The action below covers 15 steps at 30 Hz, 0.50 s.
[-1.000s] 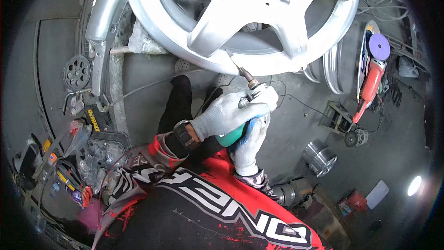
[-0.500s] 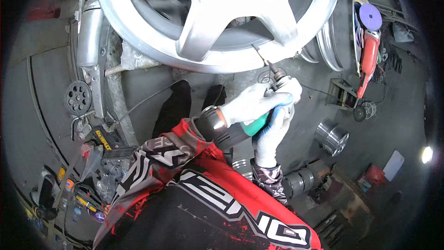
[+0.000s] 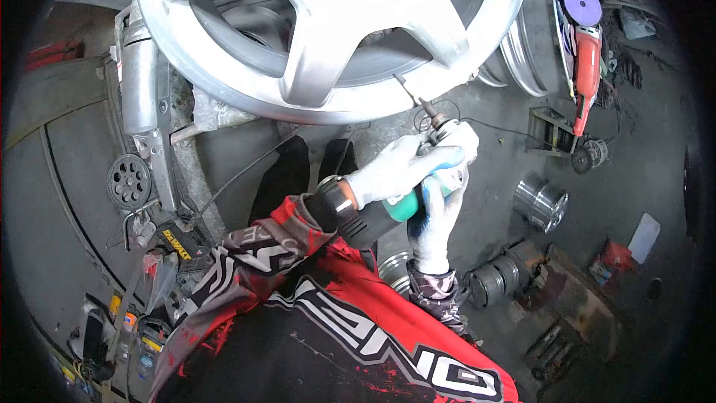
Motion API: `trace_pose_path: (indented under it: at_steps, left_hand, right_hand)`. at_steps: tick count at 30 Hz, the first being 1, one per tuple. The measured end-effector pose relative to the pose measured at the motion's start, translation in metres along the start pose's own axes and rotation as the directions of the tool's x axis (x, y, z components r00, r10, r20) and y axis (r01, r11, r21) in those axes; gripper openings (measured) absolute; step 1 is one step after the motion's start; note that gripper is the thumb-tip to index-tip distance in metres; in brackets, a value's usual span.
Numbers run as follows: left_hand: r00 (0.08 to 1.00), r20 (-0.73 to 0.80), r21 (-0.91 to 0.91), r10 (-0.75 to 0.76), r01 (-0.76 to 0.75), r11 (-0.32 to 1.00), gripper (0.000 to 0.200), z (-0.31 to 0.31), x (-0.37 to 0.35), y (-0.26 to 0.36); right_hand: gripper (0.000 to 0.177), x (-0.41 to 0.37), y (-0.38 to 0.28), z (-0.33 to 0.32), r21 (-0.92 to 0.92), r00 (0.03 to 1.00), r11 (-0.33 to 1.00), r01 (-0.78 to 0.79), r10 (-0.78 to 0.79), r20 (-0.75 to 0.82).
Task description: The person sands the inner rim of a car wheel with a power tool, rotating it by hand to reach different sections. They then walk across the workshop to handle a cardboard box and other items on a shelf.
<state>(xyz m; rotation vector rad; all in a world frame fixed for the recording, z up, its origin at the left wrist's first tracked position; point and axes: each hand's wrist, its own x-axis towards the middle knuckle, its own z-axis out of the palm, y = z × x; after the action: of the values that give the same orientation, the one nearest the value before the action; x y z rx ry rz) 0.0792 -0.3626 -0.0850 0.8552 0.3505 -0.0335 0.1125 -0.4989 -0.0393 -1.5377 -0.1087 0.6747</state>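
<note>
Two white-gloved hands, left (image 3: pixel 391 170) and right (image 3: pixel 437 233), close round a green-bodied power tool (image 3: pixel 403 207) (presumably to steady its slim tip (image 3: pixel 408 88)) at six o'clock on the silver metal wheel (image 3: pixel 309 67).

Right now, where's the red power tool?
The red power tool is at the upper right of the head view, right of the big wheel, with the purple disc at its top end.
</note>
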Motion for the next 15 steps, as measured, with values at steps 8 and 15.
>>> trace_pose_path:
  at_steps: [8, 15]
  left_hand:
    - [0.992, -0.099, -0.025, 0.075, -0.078, 0.997, 0.041, 0.006, -0.024, -0.009]
    - [0.997, -0.077, 0.017, 0.01, -0.009, 1.0, 0.046, 0.014, 0.014, 0.007]
  right_hand:
    - [0.079, -0.009, 0.007, -0.001, -0.077, 0.999, 0.996, -0.041, 0.039, -0.031]
    - [0.069, 0.019, -0.018, -0.002, -0.098, 0.996, 0.995, 0.015, -0.024, -0.089]
